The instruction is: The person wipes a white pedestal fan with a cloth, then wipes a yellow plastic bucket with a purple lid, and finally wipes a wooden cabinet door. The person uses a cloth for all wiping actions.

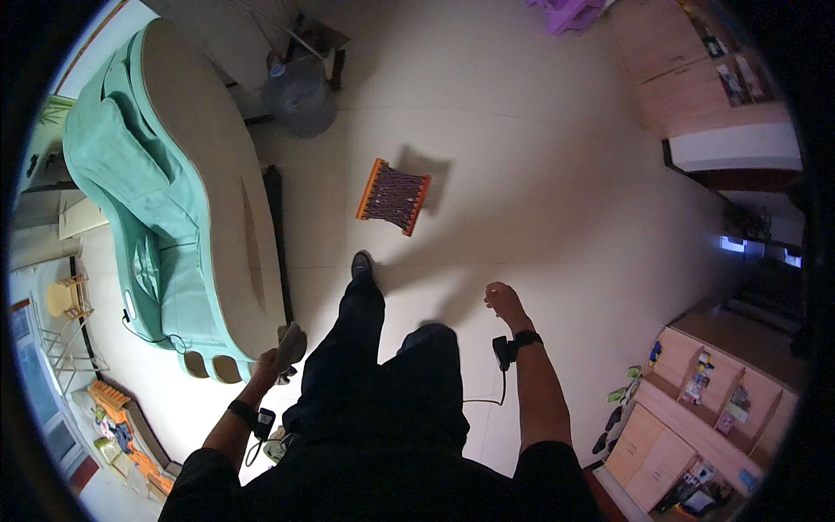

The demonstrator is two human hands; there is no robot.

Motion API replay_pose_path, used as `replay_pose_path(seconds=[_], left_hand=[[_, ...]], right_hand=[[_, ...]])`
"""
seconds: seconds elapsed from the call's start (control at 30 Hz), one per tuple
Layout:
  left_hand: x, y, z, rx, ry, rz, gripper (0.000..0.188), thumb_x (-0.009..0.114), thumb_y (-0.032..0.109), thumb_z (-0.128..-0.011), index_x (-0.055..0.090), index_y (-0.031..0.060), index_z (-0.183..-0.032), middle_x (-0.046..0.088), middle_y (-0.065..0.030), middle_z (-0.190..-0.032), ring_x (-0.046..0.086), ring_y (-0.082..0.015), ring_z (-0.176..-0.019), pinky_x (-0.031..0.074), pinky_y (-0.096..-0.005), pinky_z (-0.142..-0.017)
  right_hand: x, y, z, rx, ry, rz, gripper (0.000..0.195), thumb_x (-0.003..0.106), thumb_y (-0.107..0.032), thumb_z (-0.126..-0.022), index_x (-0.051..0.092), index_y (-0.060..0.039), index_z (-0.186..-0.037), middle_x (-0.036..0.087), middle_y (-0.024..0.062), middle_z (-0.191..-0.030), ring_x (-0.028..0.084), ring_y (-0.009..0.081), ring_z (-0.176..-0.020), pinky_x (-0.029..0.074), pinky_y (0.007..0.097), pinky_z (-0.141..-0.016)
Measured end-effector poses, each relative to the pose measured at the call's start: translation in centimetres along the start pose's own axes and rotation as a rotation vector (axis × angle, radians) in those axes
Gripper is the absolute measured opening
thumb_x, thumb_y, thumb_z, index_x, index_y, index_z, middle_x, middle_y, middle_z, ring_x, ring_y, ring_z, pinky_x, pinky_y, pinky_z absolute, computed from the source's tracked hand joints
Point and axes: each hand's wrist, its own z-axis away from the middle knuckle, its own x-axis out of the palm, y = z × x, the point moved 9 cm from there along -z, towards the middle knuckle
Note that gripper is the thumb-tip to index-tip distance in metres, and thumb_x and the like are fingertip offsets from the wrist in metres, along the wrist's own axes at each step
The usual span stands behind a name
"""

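My left hand (266,365) is closed around a grey-brown cloth-like item (290,344), beside the massage chair's near end. The exact kind of item is unclear. On the other side of my legs, my right hand (503,303) hangs above the floor with loosely bent fingers and nothing visible in it. A small folding stool (394,197) stands on the tiles ahead of me. It has orange side bars and a dark woven cord seat. My forward shoe (361,263) is just short of the stool.
A mint-green massage chair (179,274) lines the left side. Behind it stand a large clear water bottle (300,98) and a long-handled tool (306,42). A purple plastic stool (571,14) is at the far edge. Wooden shelves (711,398) stand at right, with shoes (610,424) beside them.
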Motion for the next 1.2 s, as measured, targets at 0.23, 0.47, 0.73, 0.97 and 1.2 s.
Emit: replay_pose_path(seconds=[0.23, 0.47, 0.73, 0.97, 1.2], left_hand=[[-6.7, -12.7, 4.3, -0.372, 0.055, -0.153, 0.032, 0.064, 0.029, -0.094, 0.07, -0.0027, -0.097, 0.072, -0.01, -0.081, 0.067, -0.0156, -0.07, 0.053, -0.0372, -0.06], [-1.2, -15.9, 12.1, -0.336, -0.031, -0.468, 0.018, 0.067, 0.019, -0.086, 0.062, 0.0064, -0.074, 0.06, -0.0078, -0.066, 0.064, -0.0251, -0.06, 0.05, -0.0385, -0.053], [8.0, -11.9, 4.8, -0.675, 0.095, -0.041, 0.018, 0.067, 0.02, -0.087, 0.062, 0.0066, -0.075, 0.06, -0.0078, -0.067, 0.063, -0.0244, -0.06, 0.05, -0.0381, -0.053], [10.3, -11.5, 3.5, -0.749, 0.094, 0.016, 0.019, 0.067, 0.02, -0.087, 0.063, 0.0068, -0.075, 0.061, -0.0078, -0.067, 0.063, -0.0238, -0.059, 0.05, -0.0378, -0.052], [10.8, -10.4, 2.9, -0.766, 0.094, -0.018, 0.019, 0.067, 0.021, -0.088, 0.063, 0.007, -0.076, 0.061, -0.0077, -0.067, 0.062, -0.0232, -0.059, 0.049, -0.0374, -0.052]], right_hand=[[7.1, -0.9, -9.6, 0.175, -0.17, 0.102, 0.033, 0.059, -0.029, -0.092, 0.063, -0.0076, -0.117, 0.073, 0.0094, -0.098, 0.071, 0.0197, -0.084, 0.056, 0.0333, -0.059], [14.4, 1.5, -25.2, 0.241, -0.275, 0.051, 0.037, 0.063, -0.036, -0.095, 0.062, -0.0074, -0.118, 0.071, 0.0088, -0.102, 0.071, 0.0207, -0.087, 0.061, 0.0398, -0.06], [20.9, 4.3, -39.2, 0.314, -0.161, -0.009, 0.073, 0.076, -0.04, -0.088, 0.043, -0.0027, -0.141, 0.061, 0.015, -0.13, 0.063, 0.0328, -0.112, 0.062, 0.0522, -0.075], [26.0, 5.9, -45.6, 0.235, -0.193, -0.185, 0.06, 0.076, -0.036, -0.089, 0.046, -0.0112, -0.136, 0.061, 0.0097, -0.13, 0.059, 0.0315, -0.119, 0.052, 0.0606, -0.091], [25.4, 3.0, -43.1, 0.368, -0.367, -0.323, 0.047, 0.073, -0.034, -0.092, 0.054, -0.0151, -0.13, 0.059, 0.0046, -0.129, 0.055, 0.0288, -0.122, 0.052, 0.0533, -0.086]])
